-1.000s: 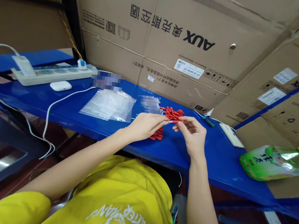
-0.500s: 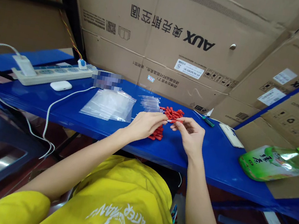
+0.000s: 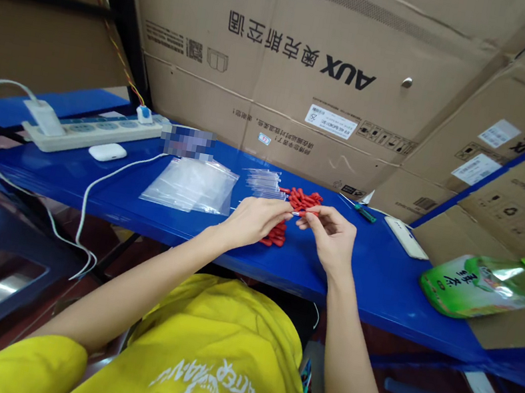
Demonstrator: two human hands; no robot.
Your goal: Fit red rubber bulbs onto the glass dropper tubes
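My left hand [image 3: 261,218] is closed in a pinch on a thin pale rod [image 3: 295,213], whose tip shows beyond the fingers. My right hand [image 3: 334,233] pinches a small red plastic handle [image 3: 311,213], mostly covered by the fingers. Rod and handle are in line and meet between the hands; how deep one sits in the other I cannot tell. Behind the hands lies a pile of red handles [image 3: 303,198], and a second red pile [image 3: 277,234] sits below my left fingers. Thin clear sticks [image 3: 265,183] lie side by side just beyond my left hand.
Clear plastic bags [image 3: 190,185] lie left on the blue table [image 3: 381,272]. A power strip [image 3: 102,127], a white case [image 3: 107,152] and a white cable [image 3: 90,193] are farther left. At right are a green screwdriver [image 3: 365,212], a phone [image 3: 405,238] and a bottle [image 3: 474,288]. Cardboard [image 3: 281,91] stands behind.
My right hand has shifted slightly left, closer to my left hand, with the red handle still in its fingers. My left hand stays nearly still.
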